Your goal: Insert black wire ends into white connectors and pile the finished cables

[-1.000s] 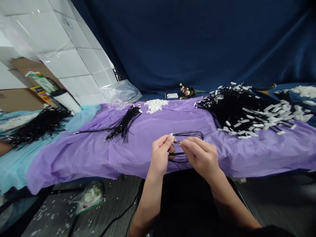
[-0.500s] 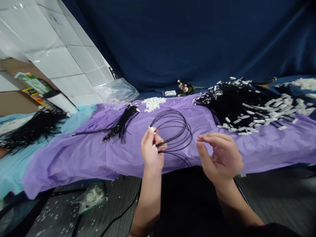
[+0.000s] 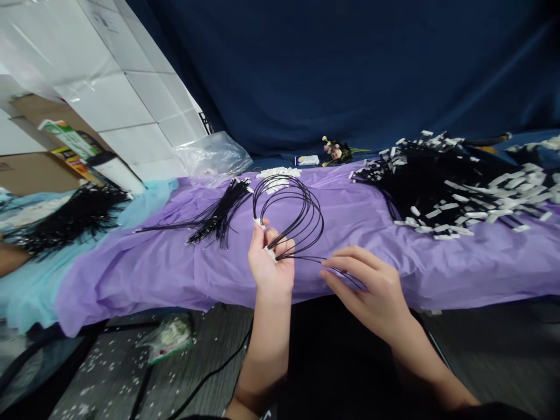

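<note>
My left hand (image 3: 272, 259) is closed on several looped black cords (image 3: 318, 219) with white end pieces. One white piece (image 3: 259, 223) sticks up at the thumb tip, and another white piece (image 3: 270, 253) lies in the palm under the curled fingers. The loops stand out to the right of the hand, over the purple cloth. My right hand (image 3: 370, 286) has its thumb and fingertips brought together around the loose cord ends, which run on beneath its fingers. How firmly it pinches them is hard to see.
A purple cloth (image 3: 341, 227) covers the table. Left of my hands lies a bundle of black cords (image 3: 219, 216). Small white pieces (image 3: 280, 173) are heaped behind the loops. A large pile of white-tipped black cords (image 3: 429, 181) fills the right. Another person's arm (image 3: 12, 258) shows at far left.
My right hand has come left and its fingers have closed on the loose cord ends. The loops in my left hand have swung up and left.
</note>
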Demonstrator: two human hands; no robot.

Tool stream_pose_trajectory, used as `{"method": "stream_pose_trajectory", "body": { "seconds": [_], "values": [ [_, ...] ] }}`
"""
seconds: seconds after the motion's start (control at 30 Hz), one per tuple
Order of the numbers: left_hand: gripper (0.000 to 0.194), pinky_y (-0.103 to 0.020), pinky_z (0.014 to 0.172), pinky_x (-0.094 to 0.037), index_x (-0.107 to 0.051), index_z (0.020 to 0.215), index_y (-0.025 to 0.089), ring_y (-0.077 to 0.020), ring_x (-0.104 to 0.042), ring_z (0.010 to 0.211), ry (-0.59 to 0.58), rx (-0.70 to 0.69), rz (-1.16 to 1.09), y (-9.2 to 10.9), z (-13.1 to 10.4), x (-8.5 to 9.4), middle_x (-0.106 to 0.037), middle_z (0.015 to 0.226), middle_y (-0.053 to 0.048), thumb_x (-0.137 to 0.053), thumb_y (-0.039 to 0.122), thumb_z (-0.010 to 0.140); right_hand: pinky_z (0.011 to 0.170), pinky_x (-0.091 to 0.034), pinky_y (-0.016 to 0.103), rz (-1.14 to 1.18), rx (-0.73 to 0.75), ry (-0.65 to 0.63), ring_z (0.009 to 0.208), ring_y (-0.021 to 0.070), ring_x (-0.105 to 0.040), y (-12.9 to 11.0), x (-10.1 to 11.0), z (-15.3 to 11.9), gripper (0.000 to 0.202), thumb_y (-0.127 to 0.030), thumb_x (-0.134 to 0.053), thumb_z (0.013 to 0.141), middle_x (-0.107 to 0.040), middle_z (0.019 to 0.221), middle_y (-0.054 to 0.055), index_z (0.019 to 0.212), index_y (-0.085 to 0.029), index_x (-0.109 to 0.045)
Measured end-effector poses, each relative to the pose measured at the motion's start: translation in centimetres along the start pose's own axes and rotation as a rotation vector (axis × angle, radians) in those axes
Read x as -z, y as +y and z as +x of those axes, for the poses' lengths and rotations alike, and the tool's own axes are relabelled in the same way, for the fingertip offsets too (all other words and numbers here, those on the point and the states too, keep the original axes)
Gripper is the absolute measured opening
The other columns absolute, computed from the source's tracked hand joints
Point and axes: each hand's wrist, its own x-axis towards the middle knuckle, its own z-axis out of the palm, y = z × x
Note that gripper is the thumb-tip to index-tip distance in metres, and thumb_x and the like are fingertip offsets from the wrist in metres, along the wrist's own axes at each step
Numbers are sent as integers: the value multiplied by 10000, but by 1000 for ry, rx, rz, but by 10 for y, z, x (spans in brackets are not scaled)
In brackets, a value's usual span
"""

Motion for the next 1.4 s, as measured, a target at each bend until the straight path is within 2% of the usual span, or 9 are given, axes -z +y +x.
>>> {"method": "stream_pose_trajectory", "body": {
  "seconds": [0.3, 0.57, 0.67, 0.83, 1.0, 1.1, 1.2, 1.3, 1.4],
  "values": [
    [220, -162, 379, -229, -540, 801, 147, -25, -236, 338, 8, 12, 0, -2, 0, 3, -251, 506, 90, -458, 266, 967, 686, -479, 262, -21, -102, -144, 765, 140, -584, 7, -7, -3, 146, -143, -631, 856, -622, 846, 11, 976, -202, -572],
    [193, -151, 381, -218, -544, 799, 148, -23, -208, 358, 31, -125, 55, -10, 5, 7, -246, 500, 96, -559, 303, 914, 668, -453, 252, 120, -67, -47, 701, 117, -555, 7, -6, -3, 161, -90, -581, 873, -624, 803, 5, 986, -197, -620],
    [219, -138, 380, -212, -544, 792, 150, -24, -201, 381, 8, -280, 120, -17, 6, 9, -261, 486, 95, -606, 341, 881, 615, -428, 252, 340, -194, -175, 673, 119, -526, 8, -1, -3, 162, -136, -575, 887, -613, 787, 6, 994, -216, -667],
    [306, -138, 370, -232, -520, 775, 181, -39, -205, 401, -5, -443, 260, -29, 9, 13, -264, 475, 94, -642, 455, 834, 550, -469, 248, 1081, -515, -347, 576, 112, -569, 23, -5, -3, 129, -260, -623, 867, -654, 728, 6, 897, -231, -745],
    [347, -130, 374, -255, -537, 782, 175, -42, -218, 433, -13, -406, 380, -39, 14, 19, -286, 503, 87, -660, 499, 804, 538, -536, 266, 1276, -663, 105, 575, 143, -647, 37, -22, -1, 227, -280, -819, 676, -707, 731, 22, 886, -220, -757],
    [344, -120, 384, -261, -541, 785, 172, -44, -236, 454, -26, -358, 412, -42, 16, 22, -290, 529, 82, -658, 495, 806, 583, -542, 222, 1227, -620, 320, 575, 104, -636, 42, -26, 3, 162, -350, -782, 744, -655, 626, -14, 833, -217, -753],
    [344, -114, 384, -249, -545, 784, 169, -46, -239, 465, -26, -323, 405, -43, 17, 24, -292, 538, 80, -662, 493, 803, 671, -552, 197, 1213, -572, 527, 686, 79, -649, 46, -18, 9, 161, -406, -762, 765, -665, 728, -34, 812, -254, -735],
    [354, -111, 384, -252, -543, 774, 166, -46, -243, 470, -10, -299, 399, -43, 16, 24, -295, 542, 78, -671, 495, 793, 673, -532, 138, 1246, -522, 670, 643, 24, -595, 47, 1, 14, 202, -490, -767, 729, -610, 714, -85, 819, -316, -719],
    [358, -109, 379, -239, -538, 766, 163, -42, -231, 464, -16, -270, 385, -43, 14, 23, -290, 536, 81, -676, 493, 788, 438, -399, 75, 1274, -492, 690, 417, -3, -381, 43, 19, 16, 239, -465, -791, 711, -450, 562, -118, 897, -336, -716]
  ]
}}
